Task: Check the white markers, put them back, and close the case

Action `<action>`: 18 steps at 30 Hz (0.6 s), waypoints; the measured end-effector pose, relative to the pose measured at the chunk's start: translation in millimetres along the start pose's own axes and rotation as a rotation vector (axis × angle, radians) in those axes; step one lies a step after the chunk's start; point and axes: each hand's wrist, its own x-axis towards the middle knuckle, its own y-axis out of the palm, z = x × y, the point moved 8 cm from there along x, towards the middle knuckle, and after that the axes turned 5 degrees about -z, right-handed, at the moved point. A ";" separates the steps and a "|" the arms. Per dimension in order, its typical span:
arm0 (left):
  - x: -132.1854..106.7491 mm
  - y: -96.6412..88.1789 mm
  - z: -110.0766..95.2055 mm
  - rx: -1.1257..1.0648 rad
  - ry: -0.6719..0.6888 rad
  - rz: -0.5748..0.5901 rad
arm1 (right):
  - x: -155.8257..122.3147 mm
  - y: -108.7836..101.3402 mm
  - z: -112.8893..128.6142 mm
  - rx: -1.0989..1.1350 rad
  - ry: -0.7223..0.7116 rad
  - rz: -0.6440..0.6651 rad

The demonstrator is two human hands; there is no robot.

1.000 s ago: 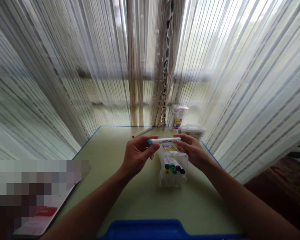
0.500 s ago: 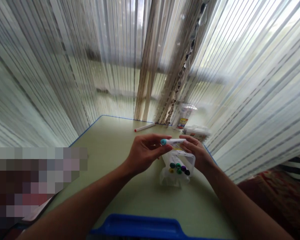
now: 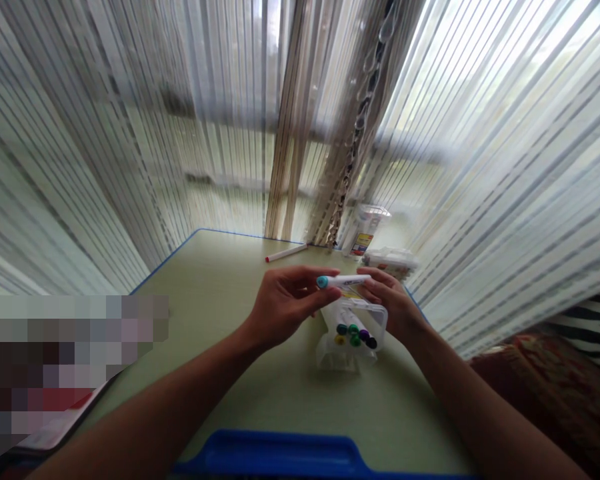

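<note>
Both of my hands hold a white marker with a teal cap (image 3: 343, 281) level above the green table (image 3: 215, 300). My left hand (image 3: 285, 307) pinches the marker near its capped end, and my right hand (image 3: 391, 303) grips the other end. Right below them lies a transparent plastic case (image 3: 351, 350) with several markers inside, their green, yellow, purple and dark caps showing. Part of the case is hidden behind my right hand. A white marker with a red end (image 3: 286, 253) lies on the table near the far edge, apart from my hands.
Sheer striped curtains (image 3: 230, 133) hang along the far and side edges of the table. A transparent packet (image 3: 365, 230) and a white box (image 3: 391, 263) stand at the far right corner. A blue object (image 3: 280, 453) lies at the near edge, and a pixelated patch covers the left.
The view has swung, so the table and curtains sit tilted and shifted. My hands have drawn slightly closer along the teal-capped marker, which they hold throughout.
</note>
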 end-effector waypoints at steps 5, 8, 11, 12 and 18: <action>0.4 -1.5 -1.2 0.026 0.004 -0.009 | 0.7 -0.1 1.5 -0.024 -0.022 0.025; 0.1 -2.0 -1.7 0.044 0.000 -0.012 | 0.4 -1.3 1.2 -0.019 -0.012 0.018; -0.1 -1.9 -1.5 0.055 -0.005 -0.011 | -0.3 -1.2 1.7 -0.010 -0.001 0.007; 0.0 -2.0 -1.3 0.060 -0.005 -0.011 | -0.3 -1.1 2.1 -0.008 0.000 0.003; 1.0 -4.4 -1.6 0.128 0.004 -0.022 | 1.4 -2.0 3.7 0.016 -0.016 -0.016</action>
